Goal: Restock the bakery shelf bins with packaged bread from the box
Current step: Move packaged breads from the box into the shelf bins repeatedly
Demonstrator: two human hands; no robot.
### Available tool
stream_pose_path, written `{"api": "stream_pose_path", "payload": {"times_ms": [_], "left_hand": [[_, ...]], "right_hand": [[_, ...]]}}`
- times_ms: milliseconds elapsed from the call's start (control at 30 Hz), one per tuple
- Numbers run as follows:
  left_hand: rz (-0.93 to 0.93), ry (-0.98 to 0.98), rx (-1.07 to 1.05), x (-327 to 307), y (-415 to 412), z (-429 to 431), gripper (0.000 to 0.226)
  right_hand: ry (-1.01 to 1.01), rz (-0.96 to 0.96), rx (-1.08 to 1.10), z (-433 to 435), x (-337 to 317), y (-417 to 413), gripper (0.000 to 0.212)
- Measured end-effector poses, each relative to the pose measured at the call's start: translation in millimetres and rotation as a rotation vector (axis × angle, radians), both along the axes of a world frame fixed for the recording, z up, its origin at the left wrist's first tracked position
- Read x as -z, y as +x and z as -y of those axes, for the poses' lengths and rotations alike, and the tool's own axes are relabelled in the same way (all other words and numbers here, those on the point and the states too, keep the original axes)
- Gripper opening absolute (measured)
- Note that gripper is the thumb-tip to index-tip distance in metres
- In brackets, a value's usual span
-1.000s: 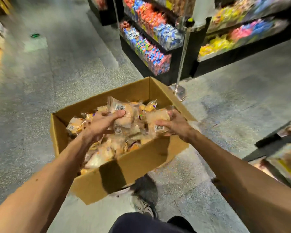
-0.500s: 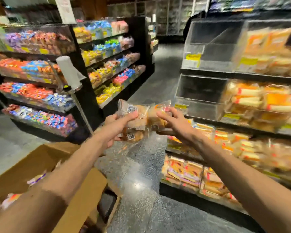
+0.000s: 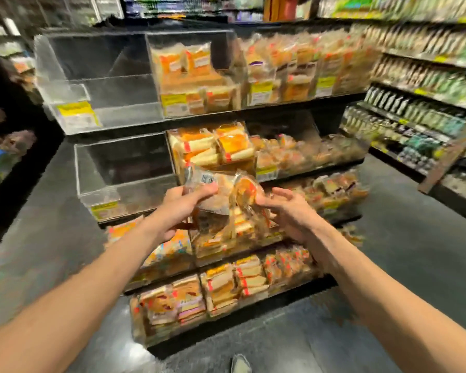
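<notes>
My left hand (image 3: 176,208) grips a clear-wrapped bread packet with a barcode label (image 3: 209,184), thumb on top. My right hand (image 3: 285,211) holds a second bread packet (image 3: 246,191) at its edge, fingers partly spread. Both packets hang in front of the bakery shelf, at the level of its second tier. An empty clear bin (image 3: 124,170) sits just left of my hands on that tier. A larger empty clear bin (image 3: 97,76) stands on the top tier at left. The box is out of view.
Neighbouring bins (image 3: 197,76) hold orange-labelled packaged bread; lower tiers (image 3: 226,286) are full of packets. A shelf of dark packaged goods (image 3: 414,109) runs along the right. Dark floor (image 3: 401,251) lies on both sides. A shoe tip (image 3: 240,363) shows at the bottom.
The view has swung from the box on the floor to face the bakery shelf. Both hands lifted bread packets out of the box and carried them up to the shelf.
</notes>
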State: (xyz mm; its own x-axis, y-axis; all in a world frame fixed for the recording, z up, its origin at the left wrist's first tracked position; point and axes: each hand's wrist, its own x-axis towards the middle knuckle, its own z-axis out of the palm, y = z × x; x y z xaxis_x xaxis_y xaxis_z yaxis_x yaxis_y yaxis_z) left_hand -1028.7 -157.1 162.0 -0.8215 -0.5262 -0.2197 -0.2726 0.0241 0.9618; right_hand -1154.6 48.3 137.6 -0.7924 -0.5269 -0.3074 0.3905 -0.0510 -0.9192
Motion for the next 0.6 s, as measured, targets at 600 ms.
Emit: {"api": "stream_pose_path", "payload": {"times_ms": [600], "left_hand": [[0.016, 0.223, 0.389, 32, -321, -67, 0.037]], "right_hand": [[0.083, -0.184, 0.211, -98, 18, -250, 0.077]]}}
